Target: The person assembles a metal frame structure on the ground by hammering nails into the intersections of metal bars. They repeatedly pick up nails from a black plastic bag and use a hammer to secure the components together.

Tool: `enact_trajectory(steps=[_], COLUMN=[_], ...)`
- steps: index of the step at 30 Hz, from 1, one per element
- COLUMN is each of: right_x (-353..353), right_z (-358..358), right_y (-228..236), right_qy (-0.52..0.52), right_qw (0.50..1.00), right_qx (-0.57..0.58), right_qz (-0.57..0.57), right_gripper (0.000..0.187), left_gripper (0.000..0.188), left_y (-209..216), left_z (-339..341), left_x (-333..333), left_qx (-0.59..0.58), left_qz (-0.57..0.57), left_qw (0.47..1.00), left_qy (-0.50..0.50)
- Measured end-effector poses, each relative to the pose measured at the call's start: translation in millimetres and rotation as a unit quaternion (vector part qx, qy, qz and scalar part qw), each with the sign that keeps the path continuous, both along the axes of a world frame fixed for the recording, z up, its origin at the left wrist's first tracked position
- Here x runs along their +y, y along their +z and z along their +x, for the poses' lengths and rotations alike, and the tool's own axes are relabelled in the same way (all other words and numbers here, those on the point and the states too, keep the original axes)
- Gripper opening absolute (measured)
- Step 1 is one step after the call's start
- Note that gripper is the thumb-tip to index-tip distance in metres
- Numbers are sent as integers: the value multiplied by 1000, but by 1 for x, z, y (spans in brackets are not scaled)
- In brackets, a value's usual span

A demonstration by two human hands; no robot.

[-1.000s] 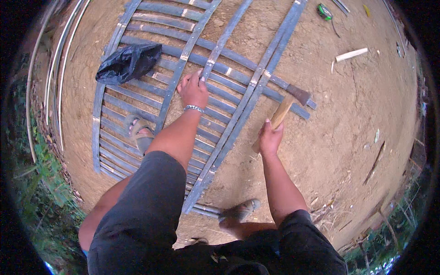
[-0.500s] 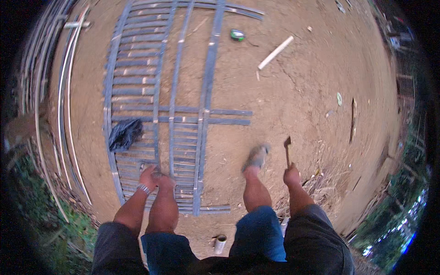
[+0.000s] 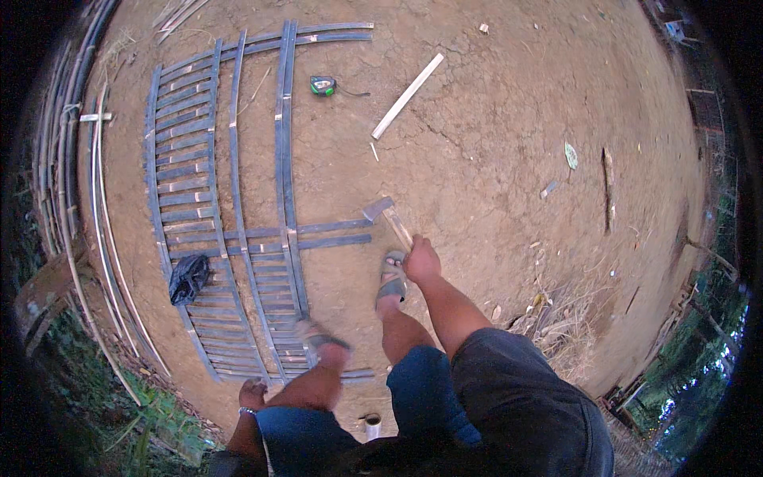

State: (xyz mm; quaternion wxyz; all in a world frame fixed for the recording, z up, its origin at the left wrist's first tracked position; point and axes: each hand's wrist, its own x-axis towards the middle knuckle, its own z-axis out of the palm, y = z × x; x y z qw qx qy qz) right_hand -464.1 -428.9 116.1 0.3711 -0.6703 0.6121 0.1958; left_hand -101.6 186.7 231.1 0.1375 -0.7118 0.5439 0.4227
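Right hand [image 3: 422,260] holds a hatchet [image 3: 397,227] by its handle, head angled leftward toward the slatted frame [image 3: 264,233], which lies left on the dirt [image 3: 493,159], long axis running away, the left hand [image 3: 253,393], grip unclear, nearer, just beside its near end.

Dark grey short-sleeved shirt [image 3: 524,381], loose blue shorts [image 3: 425,389], strappy open-toed grey-brown sandals [image 3: 393,280], silvery bracelet [image 3: 247,411] at the wrist
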Motion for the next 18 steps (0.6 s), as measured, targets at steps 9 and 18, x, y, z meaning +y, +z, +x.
enact_trajectory(steps=[9,18], right_x=[-74,-86], right_z=[14,-4], right_y=[-107,-217], right_qy=[20,-10], right_qw=[990,929], right_qx=[-31,-70], right_qz=[-137,-363], right_gripper=[51,54], left_gripper=[35,45], left_y=[-147,-299], left_z=[-30,40], left_x=[-237,-251], left_qx=[101,-249], left_qz=[-91,-356], left_qw=[834,777], left_qy=[535,456])
